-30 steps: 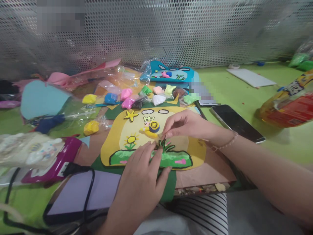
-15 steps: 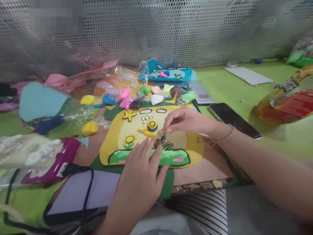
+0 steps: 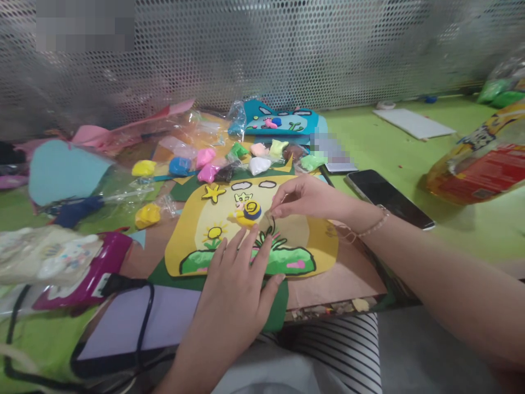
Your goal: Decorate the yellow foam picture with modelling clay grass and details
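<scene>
A yellow paper picture (image 3: 324, 241) with clay shapes lies in front of me. It carries a yellow snail with a blue shell (image 3: 251, 210), a yellow star (image 3: 213, 192), a small sun flower (image 3: 214, 233) and a green clay ground strip (image 3: 293, 260) outlined in black. Flat across the lower part of the picture rests my left hand (image 3: 240, 273), fingers spread. My right hand (image 3: 293, 200) pinches the upper end of a thin dark clay strand (image 3: 273, 223) above the grass blades (image 3: 268, 239). The tip of that strand is hidden by the fingers.
Bagged clay lumps (image 3: 207, 157) in several colours lie behind the picture, before a blue clay picture (image 3: 283, 123). A phone (image 3: 389, 198) and a drink bottle (image 3: 479, 164) are on the right. At left are a purple packet (image 3: 110, 257) and a black cable (image 3: 146, 317).
The right hand's fingertips have shifted slightly, and the dark strand now curves down toward the grass. My left hand stays spread on the picture. The whole view has shifted a little.
</scene>
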Tool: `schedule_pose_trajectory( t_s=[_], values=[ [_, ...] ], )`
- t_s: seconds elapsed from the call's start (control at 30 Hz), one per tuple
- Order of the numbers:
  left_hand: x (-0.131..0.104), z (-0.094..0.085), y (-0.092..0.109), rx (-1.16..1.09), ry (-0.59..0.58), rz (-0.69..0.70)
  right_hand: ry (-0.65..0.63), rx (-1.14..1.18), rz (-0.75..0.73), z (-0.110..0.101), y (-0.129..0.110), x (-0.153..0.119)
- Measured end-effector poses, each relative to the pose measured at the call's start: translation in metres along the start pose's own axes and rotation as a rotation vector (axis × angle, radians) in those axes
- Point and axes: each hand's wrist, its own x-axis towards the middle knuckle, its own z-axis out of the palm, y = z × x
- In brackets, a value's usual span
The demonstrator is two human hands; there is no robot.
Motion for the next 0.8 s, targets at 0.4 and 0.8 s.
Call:
schedule_pose_trajectory(
  t_s=[0.4, 0.8],
  values=[
    [-0.001, -0.006, -0.001, 0.001, 0.034, 0.027, 0.046, -0.255, -0.013, 0.001, -0.002, 0.002],
    [0.015, -0.009, 0.006, 0.006, -0.002, 0.008, 0.024, -0.404, -0.100, -0.006, -0.001, -0.002]
  ],
)
